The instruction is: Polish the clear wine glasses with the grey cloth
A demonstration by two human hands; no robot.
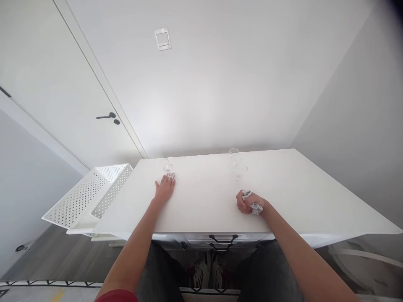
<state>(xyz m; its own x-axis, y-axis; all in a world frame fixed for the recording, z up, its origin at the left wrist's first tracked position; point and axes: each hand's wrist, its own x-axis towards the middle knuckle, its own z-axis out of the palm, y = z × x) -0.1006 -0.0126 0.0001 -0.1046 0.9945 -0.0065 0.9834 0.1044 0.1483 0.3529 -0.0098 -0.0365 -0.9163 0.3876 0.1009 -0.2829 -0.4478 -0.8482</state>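
My left hand (164, 189) lies on the white tabletop with its fingers stretched out. Its fingertips reach the lower part of a clear stemmed glass (168, 167); whether they press on it I cannot tell. Behind that glass the faint rim of another clear glass (164, 161) shows. My right hand (244, 203) is closed in a fist around a crumpled light-grey cloth (256, 208), whose ends stick out at the top and side. Beyond the fist, clear stemmed glasses (241, 168) stand in a row toward the wall, their outlines hard to make out.
The white cabinet top (201, 201) backs against a wall. Dark drawer handles (223, 239) sit below its front edge. At left stands a white perforated shelf or rack (82, 197), near a door with a dark handle (107, 115). A round-edged pale object (368, 264) is at lower right.
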